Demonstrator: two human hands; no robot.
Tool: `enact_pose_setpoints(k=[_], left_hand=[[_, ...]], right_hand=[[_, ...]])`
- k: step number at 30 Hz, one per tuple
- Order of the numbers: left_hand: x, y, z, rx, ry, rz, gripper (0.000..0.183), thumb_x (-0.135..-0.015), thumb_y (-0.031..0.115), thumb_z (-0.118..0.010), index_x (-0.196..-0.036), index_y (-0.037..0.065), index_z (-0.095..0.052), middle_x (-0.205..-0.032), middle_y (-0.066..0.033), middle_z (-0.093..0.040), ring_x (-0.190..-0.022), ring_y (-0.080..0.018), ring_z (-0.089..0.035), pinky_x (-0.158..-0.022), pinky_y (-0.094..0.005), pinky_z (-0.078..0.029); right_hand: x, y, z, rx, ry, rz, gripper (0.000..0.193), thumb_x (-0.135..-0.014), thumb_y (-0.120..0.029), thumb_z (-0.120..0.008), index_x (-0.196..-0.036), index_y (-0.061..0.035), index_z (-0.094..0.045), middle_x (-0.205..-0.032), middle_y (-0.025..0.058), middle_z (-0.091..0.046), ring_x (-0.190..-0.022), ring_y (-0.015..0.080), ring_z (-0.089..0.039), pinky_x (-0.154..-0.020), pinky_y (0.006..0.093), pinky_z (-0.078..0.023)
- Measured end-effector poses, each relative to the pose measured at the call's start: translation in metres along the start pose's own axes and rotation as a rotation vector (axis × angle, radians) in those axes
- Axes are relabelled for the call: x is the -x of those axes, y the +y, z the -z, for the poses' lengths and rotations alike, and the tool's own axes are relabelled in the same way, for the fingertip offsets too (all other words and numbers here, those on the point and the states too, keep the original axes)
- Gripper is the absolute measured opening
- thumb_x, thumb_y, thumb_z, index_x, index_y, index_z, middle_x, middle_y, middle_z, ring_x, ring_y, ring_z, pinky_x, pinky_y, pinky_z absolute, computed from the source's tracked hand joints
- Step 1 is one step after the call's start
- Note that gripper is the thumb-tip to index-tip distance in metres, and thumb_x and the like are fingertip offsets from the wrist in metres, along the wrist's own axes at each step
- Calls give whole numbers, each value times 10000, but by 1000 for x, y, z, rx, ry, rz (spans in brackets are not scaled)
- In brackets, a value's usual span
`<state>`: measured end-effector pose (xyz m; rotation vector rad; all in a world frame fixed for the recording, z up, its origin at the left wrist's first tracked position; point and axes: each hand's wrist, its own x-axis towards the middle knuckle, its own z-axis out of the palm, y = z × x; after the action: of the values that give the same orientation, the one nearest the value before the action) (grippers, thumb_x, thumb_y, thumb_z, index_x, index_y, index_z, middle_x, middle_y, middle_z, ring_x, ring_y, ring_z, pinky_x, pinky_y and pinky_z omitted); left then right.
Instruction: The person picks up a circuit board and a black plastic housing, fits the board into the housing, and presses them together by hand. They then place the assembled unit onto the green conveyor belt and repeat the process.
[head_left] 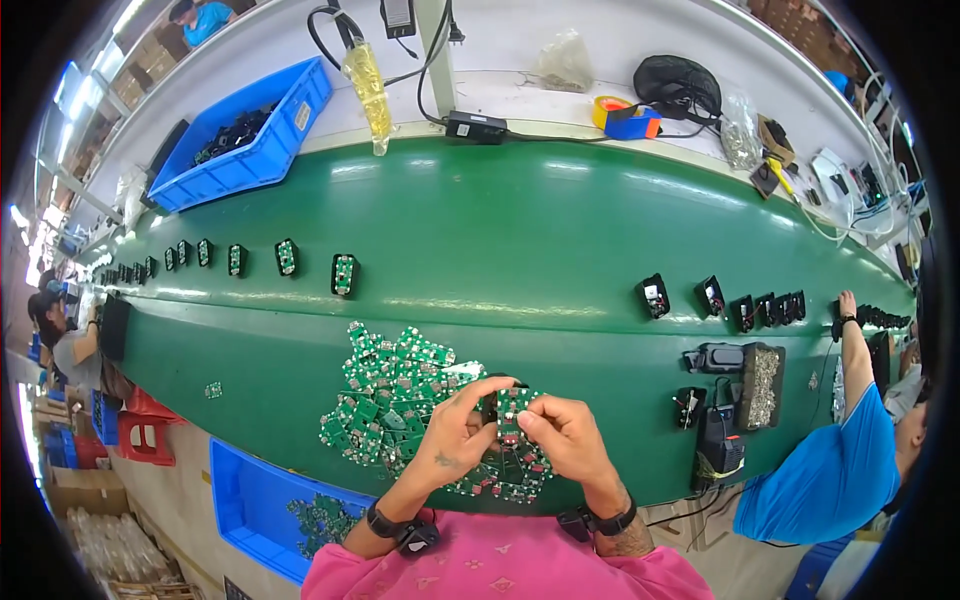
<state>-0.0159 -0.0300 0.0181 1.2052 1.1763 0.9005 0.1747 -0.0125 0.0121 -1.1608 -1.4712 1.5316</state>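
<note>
A small black plastic case (489, 407) is gripped by my left hand (452, 437) just above the near edge of the bench. At its opening sits a green circuit board (512, 403), which the thumb and fingers of my right hand (566, 437) pinch and press. How deep the board sits in the case is hidden by my fingers. A loose pile of green circuit boards (385, 395) lies beside and partly under my left hand. More boards with red parts (510, 478) lie below my hands.
Cases with boards (344, 274) line the green bench (500, 230) at left; open black cases (653, 296) stand at right. Nearby are a soldering station (720, 445) and a grey-brown block (761, 387). Blue bins (240, 130) hold parts. Co-workers sit at both sides, one in blue (830, 470).
</note>
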Motion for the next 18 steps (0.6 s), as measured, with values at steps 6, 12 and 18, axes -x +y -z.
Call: enact_pose_setpoints(k=[6, 12, 18], left_hand=[[-6, -13, -10, -207, 275, -354, 559, -769, -175, -520, -1278, 51, -576, -1198, -98, -640, -696, -58, -612, -545, -191, -472], [-3, -12, -17, -270, 299, -333, 539, -814, -144, -522, -1311, 60, -564, -1243, -159, -625, -803, -135, -667, -663, -262, -537], [-2, -13, -14, 111, 210, -236, 465, -882, -72, -510, -1340, 15, -511, -1146, -95, -645, -673, -82, -623, -595, -226, -539]], right_hand=[[2, -19, -3, 202, -77, 79, 179, -916, -149, -648, -828, 6, -634, -615, 88, -542, -517, 160, -483, -495, 310, -384], [0, -23, -12, 275, 140, 184, 168, -899, -120, -663, -813, 22, -639, -638, 90, -580, -528, 163, -519, -503, 313, -398], [-4, -16, -17, 296, 259, 172, 174, -890, -100, -671, -781, 30, -635, -630, 76, -591, -520, 135, -524, -491, 294, -396]])
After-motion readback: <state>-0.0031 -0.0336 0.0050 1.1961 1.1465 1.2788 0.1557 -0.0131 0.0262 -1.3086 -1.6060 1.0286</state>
